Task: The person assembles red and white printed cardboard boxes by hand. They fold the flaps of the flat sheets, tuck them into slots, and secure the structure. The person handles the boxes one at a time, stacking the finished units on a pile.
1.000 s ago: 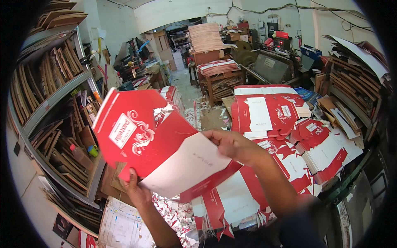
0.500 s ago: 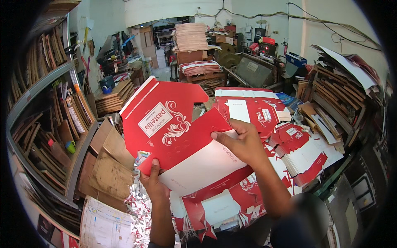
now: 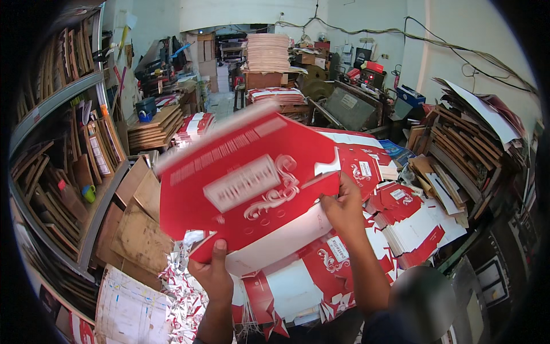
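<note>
A red and white cardboard box blank (image 3: 192, 198) is held up in front of me, its large red panel tilted and smeared by motion. My left hand (image 3: 215, 272) pinches its lower left corner, thumb on the near face. At the right end my right hand (image 3: 345, 212) grips a red flap, with the thumb in front and the fingers partly hidden behind. A white strip of the blank spans between both hands. Below it lie more red and white blanks (image 3: 292, 284), partly covered by my forearms.
Stacked blanks (image 3: 415, 232) stand on the right. Paper offcuts (image 3: 183, 292) are heaped at the lower left beside leaning boards (image 3: 140, 235). A metal shelf (image 3: 54, 106) lines the left side. Piled wooden boards (image 3: 458, 135) rise at the right; a tall paper stack (image 3: 267, 53) stands behind.
The blank's large panel has swung toward me and to the right, narrowing the white strip below. Both hands keep their grip and sit slightly lower.
</note>
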`<state>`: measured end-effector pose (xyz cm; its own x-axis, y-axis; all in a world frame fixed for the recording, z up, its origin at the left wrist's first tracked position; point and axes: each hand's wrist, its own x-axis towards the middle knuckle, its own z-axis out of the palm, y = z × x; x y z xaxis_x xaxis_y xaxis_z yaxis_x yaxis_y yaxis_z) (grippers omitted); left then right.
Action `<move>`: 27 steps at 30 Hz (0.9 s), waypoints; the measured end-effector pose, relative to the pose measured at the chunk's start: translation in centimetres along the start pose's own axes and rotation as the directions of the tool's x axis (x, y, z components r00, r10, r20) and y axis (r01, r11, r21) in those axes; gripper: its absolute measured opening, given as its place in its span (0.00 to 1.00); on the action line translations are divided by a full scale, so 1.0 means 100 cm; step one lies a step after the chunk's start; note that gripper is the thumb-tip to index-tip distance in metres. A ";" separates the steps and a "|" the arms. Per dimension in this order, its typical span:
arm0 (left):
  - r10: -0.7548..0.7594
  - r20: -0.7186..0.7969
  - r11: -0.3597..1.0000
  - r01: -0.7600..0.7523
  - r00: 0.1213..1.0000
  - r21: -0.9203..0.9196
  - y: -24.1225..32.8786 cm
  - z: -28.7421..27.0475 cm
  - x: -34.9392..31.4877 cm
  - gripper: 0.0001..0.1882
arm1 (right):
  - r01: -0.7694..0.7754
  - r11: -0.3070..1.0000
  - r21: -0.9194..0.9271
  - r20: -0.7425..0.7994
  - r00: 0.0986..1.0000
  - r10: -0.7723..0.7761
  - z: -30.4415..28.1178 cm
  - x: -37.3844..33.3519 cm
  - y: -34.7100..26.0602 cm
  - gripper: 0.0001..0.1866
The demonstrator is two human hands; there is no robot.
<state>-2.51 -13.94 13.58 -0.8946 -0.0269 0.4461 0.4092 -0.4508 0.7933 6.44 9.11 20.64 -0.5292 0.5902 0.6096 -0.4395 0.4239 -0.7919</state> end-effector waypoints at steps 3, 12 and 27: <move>-0.009 0.032 0.999 0.010 0.999 -0.050 -0.002 0.003 0.004 0.15 | -0.030 1.000 0.004 0.039 0.999 0.029 0.001 -0.001 0.001 0.21; -0.223 0.068 0.967 0.230 0.972 -0.110 -0.017 -0.001 0.029 0.15 | -0.281 0.947 0.157 0.229 0.943 0.242 -0.004 -0.006 -0.014 0.28; -0.301 0.066 0.885 0.304 0.951 -0.354 -0.042 -0.038 0.068 0.19 | -0.328 0.774 0.541 0.173 0.944 0.280 -0.032 -0.009 0.016 0.07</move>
<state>-10.97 -15.59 11.65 -0.9624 0.1684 0.2130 0.0265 -0.7225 0.6909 8.54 11.41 18.72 -0.7481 0.5574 0.3601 -0.5594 -0.2378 -0.7941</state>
